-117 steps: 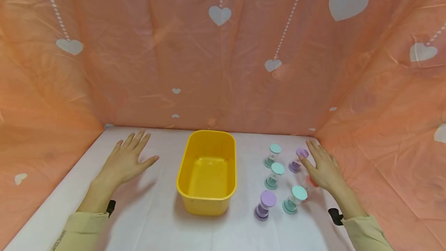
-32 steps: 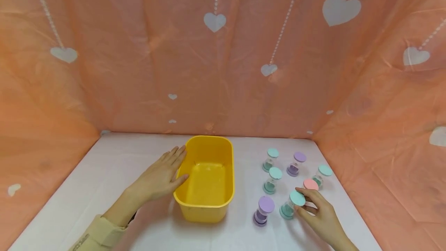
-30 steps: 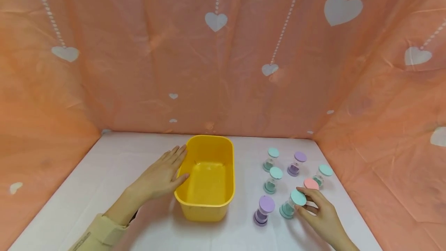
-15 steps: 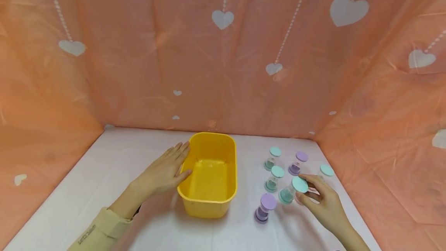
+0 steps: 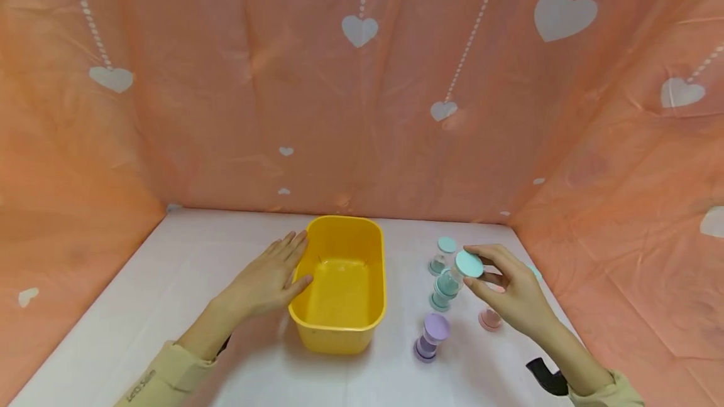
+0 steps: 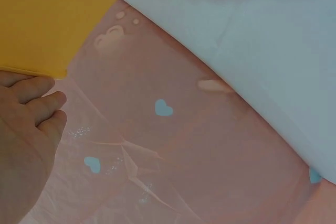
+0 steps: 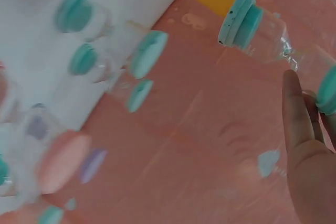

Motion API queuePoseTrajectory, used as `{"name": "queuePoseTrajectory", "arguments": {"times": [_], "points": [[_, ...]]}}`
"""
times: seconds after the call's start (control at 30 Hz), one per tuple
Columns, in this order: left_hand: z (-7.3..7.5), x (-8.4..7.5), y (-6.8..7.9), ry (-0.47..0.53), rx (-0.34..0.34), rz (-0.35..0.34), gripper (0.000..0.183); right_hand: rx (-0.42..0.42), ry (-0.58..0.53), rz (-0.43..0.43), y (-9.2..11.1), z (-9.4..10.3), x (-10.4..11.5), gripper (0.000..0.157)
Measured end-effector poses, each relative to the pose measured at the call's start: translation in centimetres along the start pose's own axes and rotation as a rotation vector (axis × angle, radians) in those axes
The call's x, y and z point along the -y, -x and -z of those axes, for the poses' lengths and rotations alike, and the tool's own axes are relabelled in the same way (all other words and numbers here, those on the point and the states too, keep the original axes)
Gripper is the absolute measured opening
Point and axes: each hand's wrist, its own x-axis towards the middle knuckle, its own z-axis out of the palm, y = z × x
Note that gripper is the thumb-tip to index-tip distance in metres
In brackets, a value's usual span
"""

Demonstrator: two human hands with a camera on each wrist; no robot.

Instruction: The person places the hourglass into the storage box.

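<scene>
My right hand [image 5: 511, 291] pinches a teal-capped hourglass [image 5: 469, 264] between thumb and fingers, tilted and raised above the table. In the right wrist view this hourglass [image 7: 262, 30] shows clear bulbs between two teal caps. My left hand [image 5: 263, 281] lies with straight fingers along the left rim of a yellow bin [image 5: 337, 341]; the left wrist view has the fingertips right at the bin's edge [image 6: 37, 72]. Behind the held hourglass, overlapped by it, stands another teal hourglass [image 5: 440, 302]. A pink hourglass [image 5: 489, 319] is partly covered by my right hand.
One more teal hourglass [image 5: 446, 245] stands farther back, and a purple one [image 5: 436, 328] nearer the front. A teal cap [image 5: 535, 272] peeks out behind my right hand. Orange sheeting with white hearts [image 5: 356, 112] walls in the white tabletop [image 5: 237, 363].
My right hand has lifted the teal hourglass from the front right and carried it back and left. My left hand came to the bin's rim earlier and has stayed there.
</scene>
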Motion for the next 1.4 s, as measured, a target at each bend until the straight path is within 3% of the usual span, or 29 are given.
{"name": "queuePoseTrajectory", "arguments": {"times": [0.23,0.4,0.53,0.67,0.87,1.03,1.2,1.4], "points": [[-0.2,-0.1,0.0,-0.002,-0.002,0.007,0.075,0.085,-0.038,0.034,-3.1,-1.1,0.3,0.051],[-0.1,0.0,0.1,-0.010,-0.005,0.010,0.075,0.125,-0.043,0.070,-5.6,-2.5,1.9,0.045],[-0.1,0.0,0.1,-0.015,-0.005,0.011,0.076,0.161,-0.064,0.030,-7.4,-3.5,3.9,0.042],[-0.1,-0.1,0.1,-0.013,0.000,0.014,0.075,0.196,-0.102,-0.006,-9.1,-4.7,4.5,0.040],[-0.1,-0.1,0.0,-0.010,0.000,0.018,0.075,0.228,-0.174,0.006,-11.4,-7.2,3.4,0.040],[-0.1,-0.1,0.1,-0.008,0.004,0.021,0.076,0.268,-0.202,-0.025,-12.9,-10.2,0.7,0.039],[-0.1,-0.1,0.1,-0.011,0.010,0.027,0.077,0.314,-0.180,-0.032,-14.1,-12.7,-1.1,0.039],[0.2,-0.2,0.2,-0.011,0.019,0.031,0.076,0.404,-0.129,-0.043,-15.0,-15.1,-1.5,0.044]]}}
